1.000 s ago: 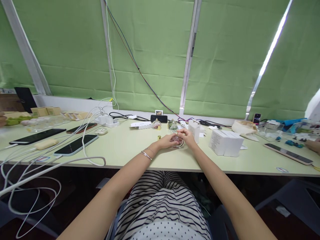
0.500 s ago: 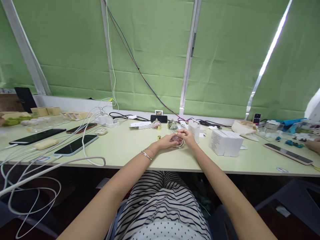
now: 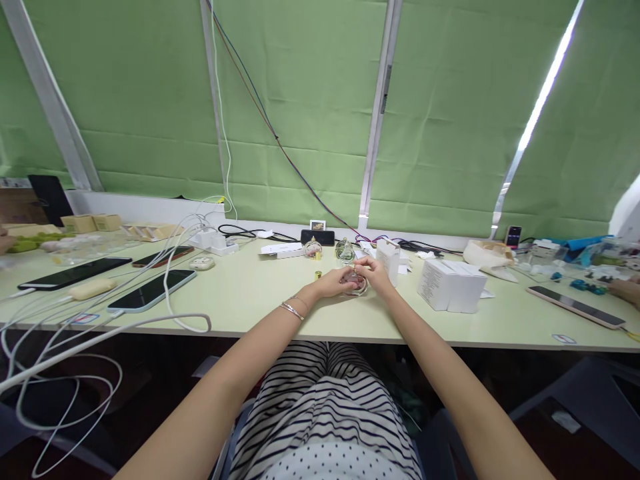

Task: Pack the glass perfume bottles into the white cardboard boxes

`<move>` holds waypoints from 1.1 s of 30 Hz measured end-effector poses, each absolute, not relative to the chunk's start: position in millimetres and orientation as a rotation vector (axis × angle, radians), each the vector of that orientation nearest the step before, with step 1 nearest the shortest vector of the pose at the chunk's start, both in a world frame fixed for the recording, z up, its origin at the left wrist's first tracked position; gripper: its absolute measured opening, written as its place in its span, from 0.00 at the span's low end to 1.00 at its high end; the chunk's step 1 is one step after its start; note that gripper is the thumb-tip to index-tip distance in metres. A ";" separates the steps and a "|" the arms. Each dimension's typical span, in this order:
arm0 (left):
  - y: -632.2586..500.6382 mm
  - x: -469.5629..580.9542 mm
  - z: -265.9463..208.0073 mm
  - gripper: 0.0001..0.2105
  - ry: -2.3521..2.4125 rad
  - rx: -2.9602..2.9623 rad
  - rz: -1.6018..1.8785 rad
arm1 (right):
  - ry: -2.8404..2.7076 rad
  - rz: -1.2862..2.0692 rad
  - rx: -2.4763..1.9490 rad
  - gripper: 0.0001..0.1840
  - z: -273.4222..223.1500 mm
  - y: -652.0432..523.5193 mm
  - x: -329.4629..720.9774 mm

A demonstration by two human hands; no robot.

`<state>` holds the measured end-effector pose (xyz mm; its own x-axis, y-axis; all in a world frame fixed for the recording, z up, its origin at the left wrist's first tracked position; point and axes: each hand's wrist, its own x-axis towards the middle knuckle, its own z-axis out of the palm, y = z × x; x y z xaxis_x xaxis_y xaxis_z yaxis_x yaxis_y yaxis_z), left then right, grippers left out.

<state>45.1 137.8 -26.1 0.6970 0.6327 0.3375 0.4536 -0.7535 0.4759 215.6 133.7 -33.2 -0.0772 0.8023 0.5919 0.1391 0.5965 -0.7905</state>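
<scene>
Over the table, my left hand [image 3: 336, 283] is wrapped round a small round glass bottle [image 3: 360, 288] with something pinkish inside. The fingertips of my right hand [image 3: 376, 272] are pinched together at the bottle's top, covering whatever they grip there. Left of the hands stands a small gold cap [image 3: 319, 275]. Behind them are two similar round glass bottles, one pinkish [image 3: 313, 249] and one greenish [image 3: 345, 251], both with gold tops. An upright white box [image 3: 389, 259] stands just beyond my right hand.
White boxes [image 3: 451, 287] stand right of my arm; an opened white carton [image 3: 283, 251] lies behind. Phones [image 3: 153, 291] and white charging cables [image 3: 187, 323] spread over the left side. Another phone [image 3: 575, 307] lies at right, near another person's hand [image 3: 625, 291].
My hands and the glass bottle keep almost the same place. At the far left edge, another person's hand has shifted slightly.
</scene>
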 end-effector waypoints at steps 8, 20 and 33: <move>137.7 45.3 -25.7 0.24 0.871 2.551 0.692 | -1.579 0.667 -0.827 0.11 -32.7 135.3 214.7; 136.9 46.3 -25.3 0.22 0.875 2.552 0.690 | -1.565 0.656 -0.842 0.10 -30.8 134.2 212.5; 137.7 45.7 -26.3 0.23 0.865 2.555 0.697 | -1.558 0.667 -0.811 0.11 -33.7 134.2 214.0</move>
<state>45.7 137.7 -26.3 0.6923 0.6384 0.3363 0.4644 -0.7509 0.4694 214.0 134.2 -33.7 -0.0603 0.8050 0.5903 0.1285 0.5927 -0.7951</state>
